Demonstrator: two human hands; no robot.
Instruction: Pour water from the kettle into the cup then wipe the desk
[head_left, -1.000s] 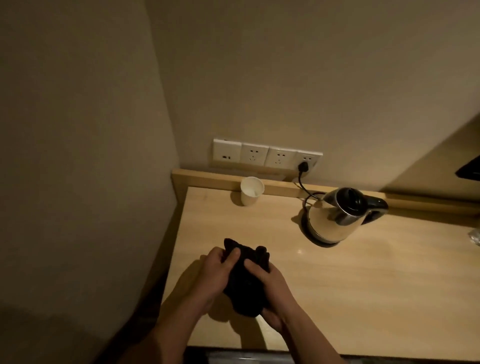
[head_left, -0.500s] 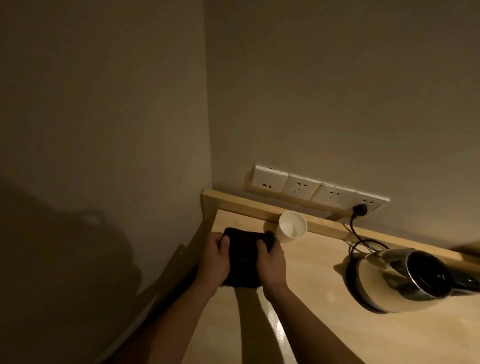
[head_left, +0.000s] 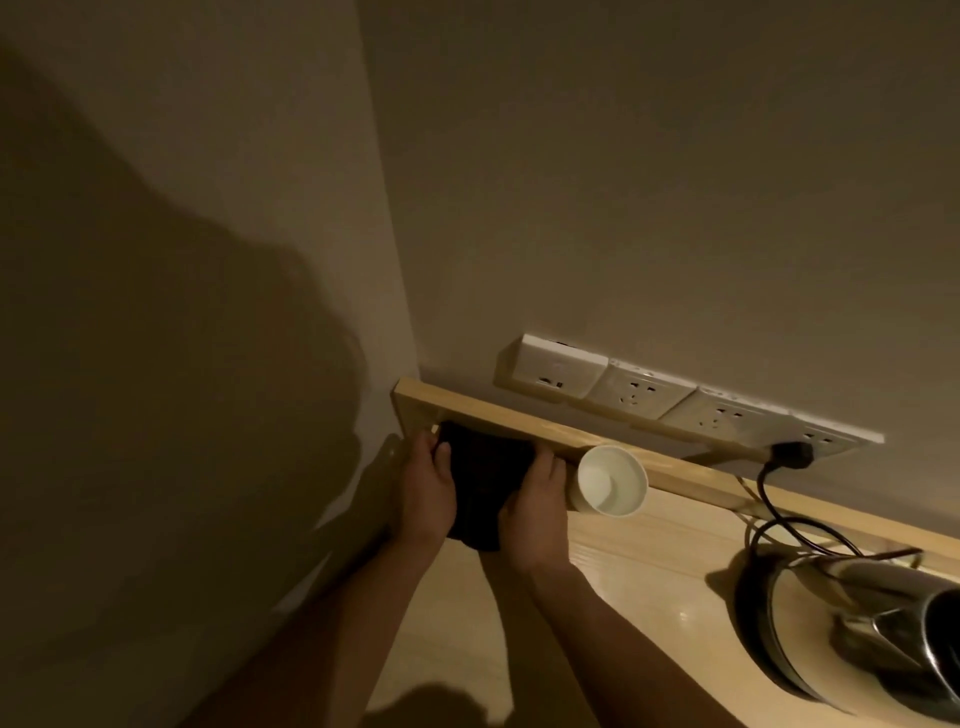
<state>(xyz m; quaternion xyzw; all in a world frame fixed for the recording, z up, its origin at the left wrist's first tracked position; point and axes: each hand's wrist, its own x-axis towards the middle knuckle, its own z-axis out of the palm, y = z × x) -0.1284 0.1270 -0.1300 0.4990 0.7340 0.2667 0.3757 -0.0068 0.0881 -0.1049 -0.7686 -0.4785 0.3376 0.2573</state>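
Note:
A black cloth (head_left: 483, 488) lies flat in the far left corner of the light wooden desk (head_left: 644, 587), against its raised back rail. My left hand (head_left: 428, 493) presses on the cloth's left edge and my right hand (head_left: 535, 512) on its right edge. A white paper cup (head_left: 610, 480) stands just right of my right hand, close to touching it. The steel kettle (head_left: 883, 639) with its black lid sits on its base at the right, partly cut off by the frame edge.
A row of white wall sockets (head_left: 675, 402) runs above the back rail (head_left: 519, 421). A black plug (head_left: 948, 449) and its cord (head_left: 774, 514) loop down to the kettle. A wall closes in on the desk's left side.
Both hands have slid the cloth away from me across the desk into the far left corner, beside the cup. The camera has swung left and closer.

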